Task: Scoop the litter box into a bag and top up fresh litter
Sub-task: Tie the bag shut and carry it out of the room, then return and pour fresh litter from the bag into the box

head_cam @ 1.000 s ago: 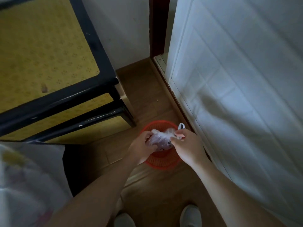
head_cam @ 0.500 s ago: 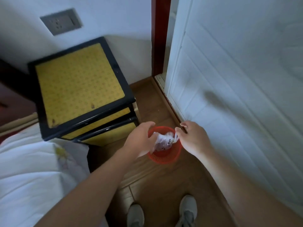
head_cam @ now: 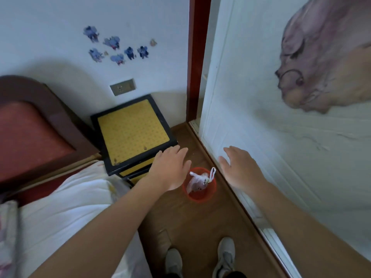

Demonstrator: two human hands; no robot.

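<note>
A small red mesh bin (head_cam: pixel 200 194) stands on the wooden floor beside the white door. Inside it lies a tied, translucent plastic bag (head_cam: pixel 198 180) with its handles sticking up. My left hand (head_cam: pixel 170 169) hovers above and left of the bin, fingers spread and holding nothing. My right hand (head_cam: pixel 239 167) hovers above and right of the bin, near the door, also spread and empty. No litter box or scoop is in view.
A black-framed yellow side table (head_cam: pixel 132 133) stands left of the bin against the wall. A bed with white bedding (head_cam: pixel 66 213) and a red headboard (head_cam: pixel 32 133) fills the left. The white door (head_cam: pixel 281 137) bounds the right. My shoes (head_cam: pixel 224 257) stand on the floor below.
Both hands let go of the bag, which now sits in the red bin. The hands rose and spread apart, and the view pulled up and back from the floor.
</note>
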